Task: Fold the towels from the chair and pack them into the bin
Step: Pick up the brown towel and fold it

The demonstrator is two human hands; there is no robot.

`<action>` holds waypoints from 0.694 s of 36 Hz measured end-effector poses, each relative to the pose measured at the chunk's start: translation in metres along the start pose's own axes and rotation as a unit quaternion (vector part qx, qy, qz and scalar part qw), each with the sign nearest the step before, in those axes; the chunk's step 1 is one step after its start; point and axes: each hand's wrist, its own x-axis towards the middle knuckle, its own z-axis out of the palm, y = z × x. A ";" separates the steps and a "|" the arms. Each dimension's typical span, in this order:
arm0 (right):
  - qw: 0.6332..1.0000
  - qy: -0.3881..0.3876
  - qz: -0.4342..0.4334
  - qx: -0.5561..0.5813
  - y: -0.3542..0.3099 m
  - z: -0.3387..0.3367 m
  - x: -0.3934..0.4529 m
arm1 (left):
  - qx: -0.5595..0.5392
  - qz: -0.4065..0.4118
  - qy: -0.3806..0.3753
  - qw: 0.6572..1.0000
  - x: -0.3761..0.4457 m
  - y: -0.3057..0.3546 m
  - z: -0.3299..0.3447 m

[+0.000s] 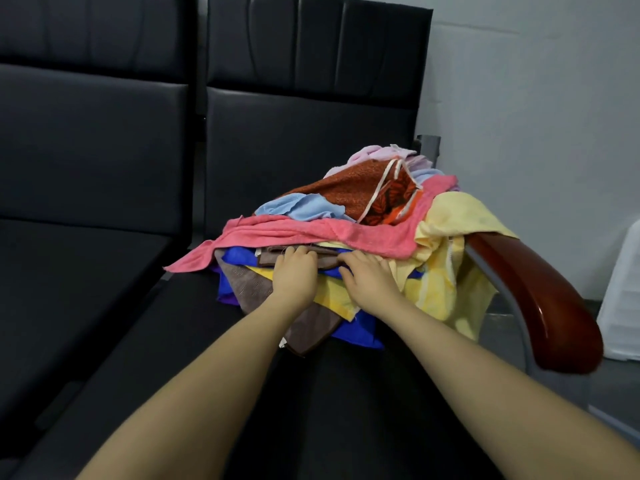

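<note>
Both hands digging into the towel pile.
I'm curling my left hand (296, 271) and right hand (367, 275) onto the brown towel (273, 259), its length lying crosswise just beyond my fingertips, under the pink towel (311, 233).

head-worn view, facing down, close to chair (294, 140)

**Waiting-area seating, plain room**

You face a row of joined black padded seats (104, 140) with a steel frame and a glossy wooden armrest (540, 299), set against a bare grey-white wall (536, 98). Looks like an office or lobby waiting area.
</note>
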 end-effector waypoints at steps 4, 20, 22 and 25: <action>0.999 -0.023 0.012 -0.039 -0.001 0.006 0.009 | -0.043 0.003 0.010 0.999 0.000 -0.007 0.003; 0.974 0.138 0.098 0.150 -0.006 -0.008 0.020 | -0.103 -0.046 0.032 0.993 -0.001 -0.013 -0.015; 0.963 0.161 0.109 0.184 -0.007 -0.018 0.022 | -0.086 -0.049 0.062 0.993 0.003 -0.018 -0.021; 0.942 0.187 0.123 0.249 -0.012 -0.030 0.025 | -0.097 -0.054 0.095 0.989 0.008 -0.017 -0.037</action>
